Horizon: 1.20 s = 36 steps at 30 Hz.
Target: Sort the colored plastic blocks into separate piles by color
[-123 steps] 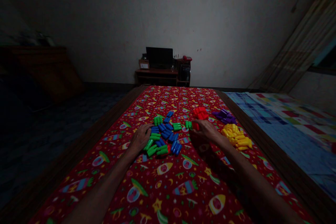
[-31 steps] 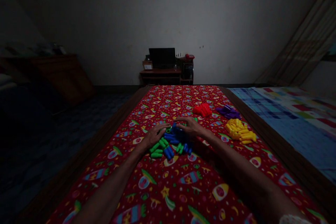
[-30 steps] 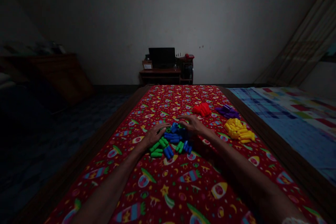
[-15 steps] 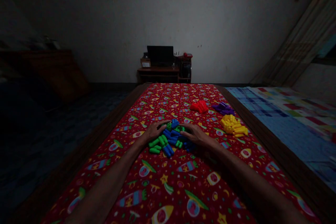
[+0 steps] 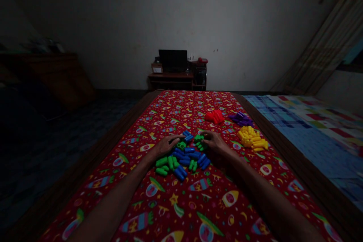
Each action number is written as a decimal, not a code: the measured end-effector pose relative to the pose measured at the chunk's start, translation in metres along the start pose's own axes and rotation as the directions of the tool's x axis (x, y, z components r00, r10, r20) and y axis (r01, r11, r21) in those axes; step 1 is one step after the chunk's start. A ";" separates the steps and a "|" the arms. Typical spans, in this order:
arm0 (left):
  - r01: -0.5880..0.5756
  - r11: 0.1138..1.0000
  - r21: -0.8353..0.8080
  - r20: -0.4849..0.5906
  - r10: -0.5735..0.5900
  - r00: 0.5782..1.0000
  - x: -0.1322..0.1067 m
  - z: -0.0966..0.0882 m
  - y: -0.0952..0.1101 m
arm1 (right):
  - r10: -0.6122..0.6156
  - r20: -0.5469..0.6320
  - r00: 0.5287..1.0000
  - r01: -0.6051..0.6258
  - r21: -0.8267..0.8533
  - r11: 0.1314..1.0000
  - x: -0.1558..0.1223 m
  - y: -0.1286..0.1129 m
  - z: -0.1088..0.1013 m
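A loose pile of green and blue plastic blocks, shaped like joined tubes, lies on the red patterned cloth. My left hand is at the pile's left side, thumb and fingers apart, over a green block and close to a blue block. At the far right of the pile, my right hand has its fingers curled round green blocks, partly hiding them. Blue blocks spread between and in front of the hands. More green blocks sit at the near left.
Beyond my right hand are separate heaps of red blocks, purple blocks and yellow blocks. A desk with a monitor stands against the far wall. To the right lies a bed with a checked sheet.
My hands have moved apart slightly, the right one shifting right with green blocks at its fingers. The green and blue pieces lie more spread out, showing more of the blue ones.
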State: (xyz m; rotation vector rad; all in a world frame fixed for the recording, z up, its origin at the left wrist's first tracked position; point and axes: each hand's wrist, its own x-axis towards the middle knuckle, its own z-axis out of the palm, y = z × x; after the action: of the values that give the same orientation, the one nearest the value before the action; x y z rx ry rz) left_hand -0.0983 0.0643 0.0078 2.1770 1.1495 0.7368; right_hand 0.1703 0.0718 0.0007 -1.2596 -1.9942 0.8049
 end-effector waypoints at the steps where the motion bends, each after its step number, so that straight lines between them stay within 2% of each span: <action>1: 0.001 1.000 -0.001 -0.001 -0.001 1.000 0.000 0.000 -0.001 | -0.009 -0.017 1.000 0.008 -0.008 1.000 -0.002 0.004 -0.008; 4: 0.010 1.000 -0.004 0.002 -0.010 1.000 0.000 0.000 -0.002 | -0.048 -0.113 0.993 0.024 -0.207 0.978 -0.012 0.013 -0.034; 7: 0.013 1.000 -0.008 0.000 -0.013 1.000 0.000 -0.001 -0.001 | 0.000 -0.175 0.985 -0.084 -0.469 0.879 -0.019 0.017 -0.056; 9: 0.015 1.000 -0.007 -0.005 -0.015 1.000 0.000 -0.001 0.000 | 0.065 -0.207 0.976 -0.175 -0.578 0.797 -0.020 0.016 -0.063; 11: 0.019 1.000 -0.002 -0.014 -0.019 1.000 0.000 -0.001 0.001 | 0.071 -0.219 0.973 -0.194 -0.613 0.766 -0.020 0.011 -0.064; 13: 0.022 1.000 0.002 -0.018 -0.022 1.000 0.000 -0.001 0.000 | 0.017 -0.183 0.983 -0.124 -0.594 0.795 -0.021 0.003 -0.057; 15: 0.022 1.000 0.006 -0.015 -0.022 1.000 0.001 -0.002 -0.001 | -0.077 -0.092 0.993 0.012 -0.559 0.829 -0.024 -0.003 -0.044; 18: 0.025 1.000 0.015 -0.009 -0.024 1.000 0.001 -0.002 -0.003 | -0.221 0.049 0.974 0.214 -0.520 0.827 -0.030 -0.003 -0.022; 20: 0.026 1.000 0.017 -0.011 -0.026 1.000 0.002 -0.002 -0.003 | -0.268 0.091 0.959 0.277 -0.503 0.819 -0.033 0.005 -0.013; 23: 0.024 1.000 0.019 -0.009 -0.023 1.000 0.002 -0.002 -0.003 | -0.243 0.046 0.969 0.230 -0.528 0.818 -0.037 0.022 -0.014; 27: 0.018 1.000 0.020 -0.007 -0.018 1.000 0.002 -0.002 -0.003 | -0.202 -0.139 0.970 0.079 -0.604 0.793 -0.036 0.029 -0.031; 30: 0.015 1.000 0.023 -0.009 -0.014 1.000 0.002 -0.002 -0.004 | -0.275 -0.164 0.947 0.141 -0.557 0.819 -0.031 0.010 -0.035; 32: 0.010 1.000 0.026 -0.008 -0.010 1.000 0.001 -0.001 -0.004 | -0.307 -0.122 0.944 0.215 -0.481 0.850 -0.028 -0.013 -0.031; 36: 0.011 1.000 0.029 -0.004 -0.011 1.000 0.000 -0.001 -0.005 | -0.268 0.141 0.953 0.299 -0.305 0.904 -0.032 -0.053 -0.009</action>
State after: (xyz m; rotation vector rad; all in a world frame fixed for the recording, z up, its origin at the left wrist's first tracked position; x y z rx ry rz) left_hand -0.1018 0.0674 0.0048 2.1923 1.1806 0.7245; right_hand 0.1601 0.0248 0.0414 -1.0775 -2.3911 0.4124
